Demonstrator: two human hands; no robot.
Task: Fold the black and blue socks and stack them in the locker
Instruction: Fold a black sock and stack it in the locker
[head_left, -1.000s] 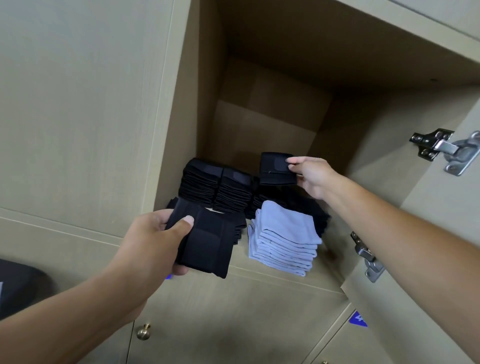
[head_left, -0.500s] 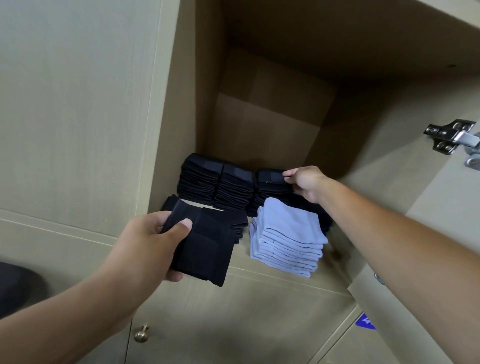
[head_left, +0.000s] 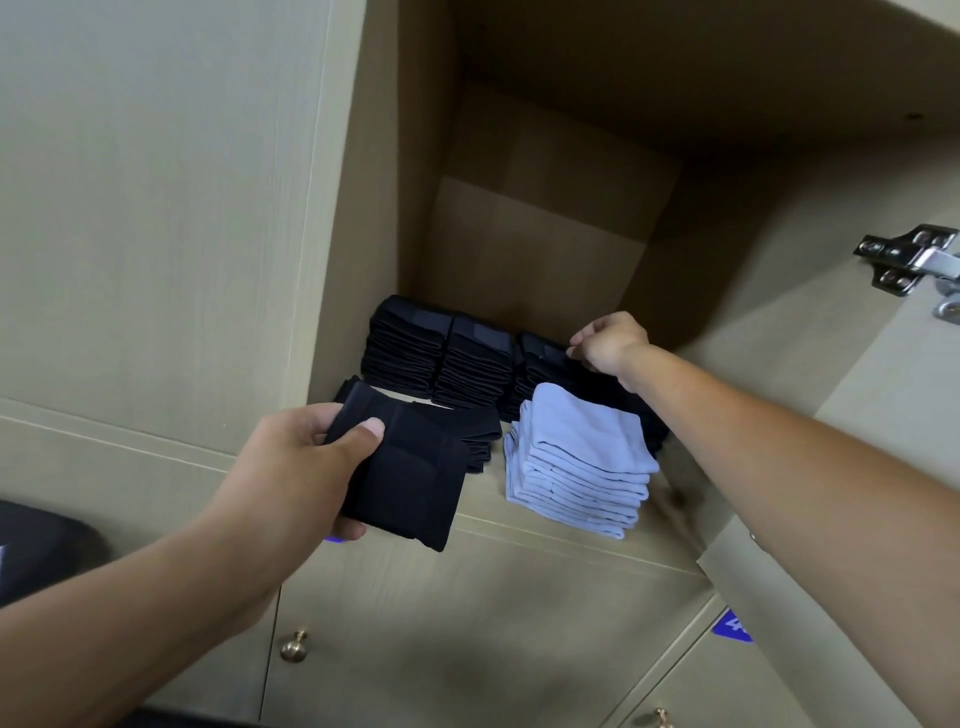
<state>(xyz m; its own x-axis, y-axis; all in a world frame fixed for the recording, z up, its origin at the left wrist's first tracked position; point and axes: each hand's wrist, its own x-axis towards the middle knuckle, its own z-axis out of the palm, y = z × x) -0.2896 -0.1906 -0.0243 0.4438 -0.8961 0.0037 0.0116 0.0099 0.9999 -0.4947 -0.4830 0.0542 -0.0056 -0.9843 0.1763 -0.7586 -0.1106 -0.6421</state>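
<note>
1. Three stacks of folded black socks (head_left: 447, 358) sit in a row at the back of the locker shelf (head_left: 561, 530), mid-frame; each touches its neighbour.
2. Blue sock stack (head_left: 582, 462) sits in front of the rightmost black stack, near the shelf's front edge, right of centre.
3. A lower black pile (head_left: 480, 434) lies at front left of the shelf, mostly hidden behind the held bundle.
4. Left hand (head_left: 306, 467), lower left of centre: grips a folded black sock bundle (head_left: 405, 478), thumb on top, fingers curled underneath. Bundle is held in front of the shelf edge, just left of the blue stack.
5. Right hand (head_left: 610, 343), centre right: fingers curled, tips pinching the top sock of the rightmost black stack at its right edge.
6. Locker interior (head_left: 545, 218) is tan board, back in shadow.
7. Metal hinge (head_left: 909, 260) at right edge; brass knob (head_left: 294, 646) on the door below the shelf, bottom left of centre.
</note>
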